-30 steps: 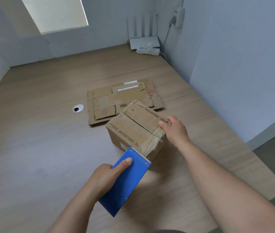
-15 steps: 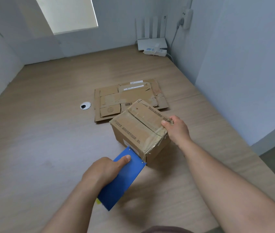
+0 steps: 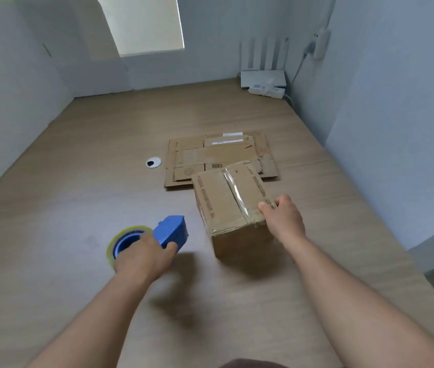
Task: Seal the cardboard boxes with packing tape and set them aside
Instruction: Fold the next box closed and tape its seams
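A small brown cardboard box stands on the wooden table, its top flaps closed under a strip of clear tape along the centre seam. My right hand grips the box's near right top corner. My left hand holds a blue tape dispenser with a yellowish tape roll, to the left of the box and apart from it.
Flattened cardboard boxes lie on the table just behind the box. A round cable grommet sits left of them. A white router and power strip stand at the far right corner. Walls close in left and right.
The dispenser has come off the box's near edge and swung left, turned so its roll shows. The box has rotated, its seam now pointing toward me. My right hand stays on the corner.
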Motion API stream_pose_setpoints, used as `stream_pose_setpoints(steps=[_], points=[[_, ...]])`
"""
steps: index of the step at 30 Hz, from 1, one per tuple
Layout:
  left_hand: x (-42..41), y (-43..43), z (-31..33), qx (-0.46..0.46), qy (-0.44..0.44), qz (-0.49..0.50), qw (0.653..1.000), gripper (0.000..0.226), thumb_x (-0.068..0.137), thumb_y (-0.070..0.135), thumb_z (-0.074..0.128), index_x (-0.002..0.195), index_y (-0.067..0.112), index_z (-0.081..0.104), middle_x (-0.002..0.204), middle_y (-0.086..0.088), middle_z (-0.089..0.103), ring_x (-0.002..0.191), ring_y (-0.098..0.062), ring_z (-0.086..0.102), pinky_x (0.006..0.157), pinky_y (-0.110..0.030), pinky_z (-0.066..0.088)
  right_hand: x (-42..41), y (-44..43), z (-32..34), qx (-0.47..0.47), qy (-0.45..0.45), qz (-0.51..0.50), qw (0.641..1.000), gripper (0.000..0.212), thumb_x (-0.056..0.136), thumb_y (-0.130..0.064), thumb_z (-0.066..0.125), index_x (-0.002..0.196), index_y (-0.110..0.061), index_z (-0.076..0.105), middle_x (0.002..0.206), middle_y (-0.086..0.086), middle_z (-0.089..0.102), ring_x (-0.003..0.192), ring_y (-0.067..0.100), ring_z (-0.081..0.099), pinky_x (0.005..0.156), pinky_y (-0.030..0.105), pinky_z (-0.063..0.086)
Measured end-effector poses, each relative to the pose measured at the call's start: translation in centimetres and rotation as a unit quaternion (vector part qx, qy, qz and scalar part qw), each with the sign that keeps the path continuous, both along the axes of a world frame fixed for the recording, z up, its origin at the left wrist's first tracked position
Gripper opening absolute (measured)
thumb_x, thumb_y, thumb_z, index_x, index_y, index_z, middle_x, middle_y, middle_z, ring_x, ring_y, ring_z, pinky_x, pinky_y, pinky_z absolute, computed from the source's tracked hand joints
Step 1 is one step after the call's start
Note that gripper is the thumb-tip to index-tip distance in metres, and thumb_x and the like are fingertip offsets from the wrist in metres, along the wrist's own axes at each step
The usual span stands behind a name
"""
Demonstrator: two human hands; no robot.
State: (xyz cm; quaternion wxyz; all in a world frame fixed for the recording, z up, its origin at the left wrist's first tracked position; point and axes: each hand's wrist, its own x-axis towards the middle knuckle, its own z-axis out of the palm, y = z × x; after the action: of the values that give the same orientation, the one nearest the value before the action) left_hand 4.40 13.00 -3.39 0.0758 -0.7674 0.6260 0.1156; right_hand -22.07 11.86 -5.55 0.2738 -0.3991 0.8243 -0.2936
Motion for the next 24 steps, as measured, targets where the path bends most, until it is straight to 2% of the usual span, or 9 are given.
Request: stream_pose_setpoints(steps=[4, 7, 10, 12, 14, 16, 18, 20, 24], points=[[0.6, -0.3, -2.1, -0.002, -0.04, -0.061, 0.997, 0.036, 0.096, 0.043, 0.039, 0.111, 0.012, 0.051, 0.1, -0.003, 0.064, 0.09, -0.023, 0.062, 0.07, -0.029, 0.04, 1.0, 0.6, -0.1, 0.003, 0.023, 0.018, 1.0, 0.037, 0.089, -0.044, 0.054, 0.112, -0.015, 0.05, 0.112, 0.007, 0.06, 0.101, 0.029, 0.056, 0.077, 0.035, 0.042], [0.9, 0.3, -3.8, 0.024, -0.05, -0.047, 0.997, 0.044, 0.098, 0.048, 0.033, 0.118, 0.013, 0.051, 0.11, -0.003, 0.065, 0.099, -0.022, 0.062, 0.081, -0.031, 0.04, 1.5, 0.8, -0.1, 0.01, 0.055, 0.031, 0.998, 0.039, 0.091, -0.046, 0.051, 0.113, -0.014, 0.049, 0.114, 0.009, 0.06, 0.103, 0.03, 0.056, 0.079, 0.036, 0.042], [0.0, 0.7, -3.9, -0.072, -0.025, -0.049, 0.996, 0.054, 0.095, 0.044, 0.039, 0.133, 0.006, 0.037, 0.126, -0.01, 0.053, 0.116, -0.028, 0.05, 0.098, -0.038, 0.038, 1.6, 1.2, -0.2, 0.007, 0.073, 0.041, 0.996, 0.042, 0.095, -0.046, 0.046, 0.12, -0.013, 0.046, 0.119, 0.011, 0.057, 0.108, 0.032, 0.054, 0.083, 0.038, 0.043], [-2.7, 1.0, -2.7, -0.137, 0.161, -0.07, 0.975, 0.054, 0.098, 0.038, 0.038, 0.139, 0.004, 0.029, 0.137, -0.01, 0.042, 0.128, -0.03, 0.039, 0.106, -0.04, 0.032, 1.6, 1.3, -0.1, 0.013, 0.087, 0.054, 0.995, 0.042, 0.097, -0.046, 0.041, 0.123, -0.013, 0.043, 0.122, 0.012, 0.055, 0.112, 0.033, 0.052, 0.087, 0.039, 0.043], [-6.0, 1.2, -1.3, -0.081, 0.36, -0.04, 0.928, 0.065, 0.101, 0.043, 0.032, 0.151, 0.007, 0.011, 0.155, -0.004, 0.025, 0.143, -0.023, 0.022, 0.115, -0.035, 0.021, 1.8, 1.2, 0.1, 0.036, 0.098, 0.07, 0.992, 0.049, 0.096, -0.052, 0.037, 0.126, -0.013, 0.042, 0.124, 0.013, 0.054, 0.114, 0.032, 0.051, 0.09, 0.04, 0.044], [-8.3, 0.7, -1.4, -0.034, 0.431, 0.018, 0.901, 0.073, 0.1, 0.048, 0.03, 0.153, 0.01, -0.004, 0.158, -0.004, 0.021, 0.144, -0.022, 0.023, 0.114, -0.034, 0.023, 2.7, 1.2, 0.4, 0.07, 0.097, 0.066, 0.991, 0.069, 0.086, -0.068, 0.04, 0.126, -0.012, 0.041, 0.126, 0.012, 0.054, 0.116, 0.032, 0.052, 0.092, 0.041, 0.044], [-9.3, 0.2, -1.9, -0.036, 0.4, 0.054, 0.914, 0.076, 0.099, 0.049, 0.031, 0.152, 0.01, -0.006, 0.156, -0.008, 0.028, 0.14, -0.027, 0.032, 0.108, -0.037, 0.032, 3.9, 1.1, 0.8, 0.105, 0.119, 0.056, 0.986, 0.091, 0.071, -0.081, 0.048, 0.127, -0.011, 0.039, 0.128, 0.013, 0.052, 0.12, 0.032, 0.05, 0.093, 0.041, 0.042], [-9.6, 0.2, -1.9, -0.049, 0.349, 0.063, 0.934, 0.074, 0.1, 0.047, 0.033, 0.153, 0.01, -0.003, 0.15, -0.01, 0.036, 0.132, -0.029, 0.042, 0.101, -0.04, 0.04, 4.4, 0.9, 0.9, 0.118, 0.15, 0.064, 0.979, 0.094, 0.069, -0.08, 0.054, 0.128, -0.008, 0.037, 0.131, 0.013, 0.05, 0.122, 0.032, 0.048, 0.093, 0.04, 0.041], [-8.8, -0.2, -2.2, -0.065, 0.35, 0.056, 0.933, 0.059, 0.103, 0.037, 0.028, 0.154, 0.016, 0.007, 0.142, -0.011, 0.048, 0.12, -0.031, 0.051, 0.095, -0.039, 0.043, 1.6, 0.5, 0.6, 0.075, 0.139, 0.12, 0.98, 0.053, 0.09, -0.058, 0.049, 0.109, -0.008, 0.052, 0.116, 0.014, 0.062, 0.108, 0.033, 0.057, 0.083, 0.035, 0.043]])
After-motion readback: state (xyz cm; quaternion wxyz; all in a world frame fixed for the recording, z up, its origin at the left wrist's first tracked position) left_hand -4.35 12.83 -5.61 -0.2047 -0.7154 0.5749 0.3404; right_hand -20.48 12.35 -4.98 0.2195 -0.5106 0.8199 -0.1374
